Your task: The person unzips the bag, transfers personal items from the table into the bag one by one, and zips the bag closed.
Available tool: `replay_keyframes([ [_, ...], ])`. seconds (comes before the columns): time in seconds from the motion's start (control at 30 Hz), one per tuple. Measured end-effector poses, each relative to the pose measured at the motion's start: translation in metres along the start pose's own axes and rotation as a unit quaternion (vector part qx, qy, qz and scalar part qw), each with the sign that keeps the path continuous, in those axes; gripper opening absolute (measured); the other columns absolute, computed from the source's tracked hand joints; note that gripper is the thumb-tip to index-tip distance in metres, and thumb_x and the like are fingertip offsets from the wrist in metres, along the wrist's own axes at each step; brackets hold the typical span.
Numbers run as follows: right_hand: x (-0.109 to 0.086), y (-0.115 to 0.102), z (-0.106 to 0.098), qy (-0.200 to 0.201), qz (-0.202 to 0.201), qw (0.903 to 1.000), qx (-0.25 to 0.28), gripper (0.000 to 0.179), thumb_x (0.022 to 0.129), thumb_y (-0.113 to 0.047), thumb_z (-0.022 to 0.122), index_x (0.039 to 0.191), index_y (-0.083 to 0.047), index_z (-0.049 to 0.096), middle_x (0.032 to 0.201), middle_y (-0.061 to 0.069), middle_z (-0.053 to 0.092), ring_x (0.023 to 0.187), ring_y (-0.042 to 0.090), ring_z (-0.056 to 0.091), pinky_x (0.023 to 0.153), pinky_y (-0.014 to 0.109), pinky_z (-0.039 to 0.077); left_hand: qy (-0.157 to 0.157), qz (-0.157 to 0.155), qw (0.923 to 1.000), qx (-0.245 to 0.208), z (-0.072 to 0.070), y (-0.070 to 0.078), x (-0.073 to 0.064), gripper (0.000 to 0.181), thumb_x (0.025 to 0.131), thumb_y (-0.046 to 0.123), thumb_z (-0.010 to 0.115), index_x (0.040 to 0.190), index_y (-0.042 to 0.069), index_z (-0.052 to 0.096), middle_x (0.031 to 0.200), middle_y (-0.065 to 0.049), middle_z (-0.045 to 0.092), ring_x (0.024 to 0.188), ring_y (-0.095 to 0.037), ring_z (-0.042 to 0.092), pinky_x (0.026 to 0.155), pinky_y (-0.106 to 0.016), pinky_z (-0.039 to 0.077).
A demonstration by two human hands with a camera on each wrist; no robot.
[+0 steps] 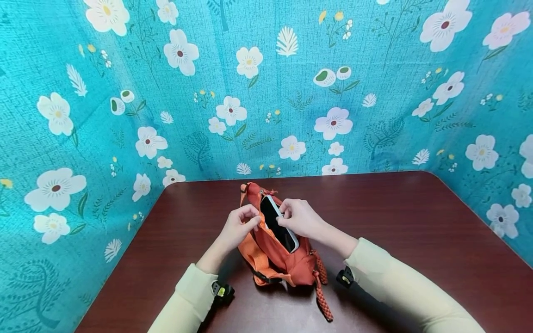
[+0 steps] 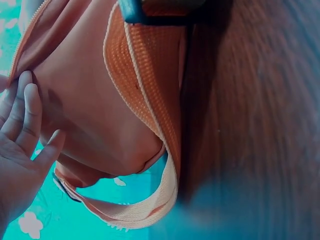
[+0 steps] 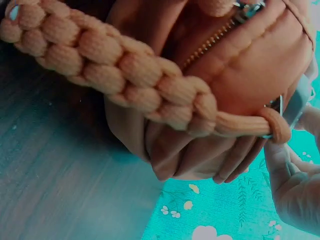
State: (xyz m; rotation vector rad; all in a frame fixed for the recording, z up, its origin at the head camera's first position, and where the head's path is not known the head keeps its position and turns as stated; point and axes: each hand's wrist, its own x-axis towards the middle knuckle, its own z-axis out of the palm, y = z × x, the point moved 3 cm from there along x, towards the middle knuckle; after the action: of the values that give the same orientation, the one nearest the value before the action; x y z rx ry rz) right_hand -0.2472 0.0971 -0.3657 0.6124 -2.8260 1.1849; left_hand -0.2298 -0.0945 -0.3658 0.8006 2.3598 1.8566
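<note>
An orange-red waist bag sits on the table with its top zip opening spread apart. In the opening lies a flat device, phone- or tablet-like, with a black face and white edge, its lower part hidden by the bag. My right hand pinches the device's white edge from the right. On the other side, my left hand pinches the bag's zip edge. The left wrist view has the left hand with fingertips at that zipped rim. In the right wrist view, the right hand is partly cut off beyond the bag's end.
An orange strap with a black buckle loops along the bag's left side. Braided pulls hang from its near end onto the dark wooden table. A flowered turquoise cloth stands behind and beside the table.
</note>
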Motion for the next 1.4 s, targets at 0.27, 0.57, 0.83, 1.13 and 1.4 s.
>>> replay_keyframes([
  [0.27, 0.001, -0.007, 0.002, -0.018, 0.009, 0.9998, -0.001, 0.016, 0.084, -0.011, 0.074, 0.087, -0.005, 0.060, 0.066, 0.000, 0.057, 0.050, 0.013, 0.053, 0.049, 0.027, 0.047, 0.007, 0.012, 0.9998, -0.011, 0.001, 0.002, 0.001, 0.006, 0.094, -0.003, 0.056, 0.091, -0.006, 0.059, 0.077, -0.020, 0.063, 0.073, -0.053, 0.053, 0.064, -0.026, 0.050],
  [0.57, -0.002, 0.002, 0.001, -0.024, 0.010, 0.9996, 0.012, 0.014, 0.087, -0.015, 0.073, 0.089, -0.005, 0.064, 0.063, -0.001, 0.058, 0.043, 0.013, 0.054, 0.047, 0.027, 0.048, 0.008, 0.007, 0.9999, 0.000, 0.001, 0.000, -0.001, 0.006, 0.095, -0.001, 0.057, 0.093, -0.007, 0.059, 0.075, -0.019, 0.061, 0.074, -0.053, 0.052, 0.064, -0.026, 0.049],
  [0.83, 0.001, 0.011, -0.010, -0.028, 0.008, 0.9995, 0.013, 0.012, 0.091, -0.019, 0.068, 0.094, -0.008, 0.072, 0.068, -0.003, 0.064, 0.049, 0.013, 0.059, 0.049, 0.028, 0.046, 0.010, 0.012, 0.9999, 0.003, 0.000, -0.001, -0.003, 0.006, 0.095, 0.001, 0.058, 0.092, -0.004, 0.060, 0.076, -0.015, 0.063, 0.072, -0.045, 0.056, 0.065, -0.028, 0.052],
  [1.13, 0.008, 0.025, -0.032, 0.044, -0.030, 0.9956, -0.076, 0.013, 0.086, -0.022, 0.075, 0.096, -0.014, 0.075, 0.085, -0.005, 0.071, 0.071, 0.013, 0.064, 0.069, 0.037, 0.050, 0.006, 0.013, 0.9999, 0.000, -0.001, 0.001, -0.004, 0.006, 0.095, 0.000, 0.058, 0.092, -0.005, 0.060, 0.078, -0.018, 0.064, 0.073, -0.049, 0.055, 0.065, -0.028, 0.052],
  [1.4, 0.010, 0.033, -0.022, 0.060, -0.027, 0.9882, -0.138, 0.014, 0.082, -0.032, 0.077, 0.091, -0.021, 0.077, 0.085, -0.007, 0.070, 0.072, 0.013, 0.061, 0.060, 0.035, 0.047, 0.004, 0.010, 0.9999, -0.006, -0.001, 0.001, -0.003, 0.007, 0.095, 0.000, 0.058, 0.092, -0.006, 0.060, 0.078, -0.018, 0.063, 0.074, -0.050, 0.054, 0.066, -0.027, 0.052],
])
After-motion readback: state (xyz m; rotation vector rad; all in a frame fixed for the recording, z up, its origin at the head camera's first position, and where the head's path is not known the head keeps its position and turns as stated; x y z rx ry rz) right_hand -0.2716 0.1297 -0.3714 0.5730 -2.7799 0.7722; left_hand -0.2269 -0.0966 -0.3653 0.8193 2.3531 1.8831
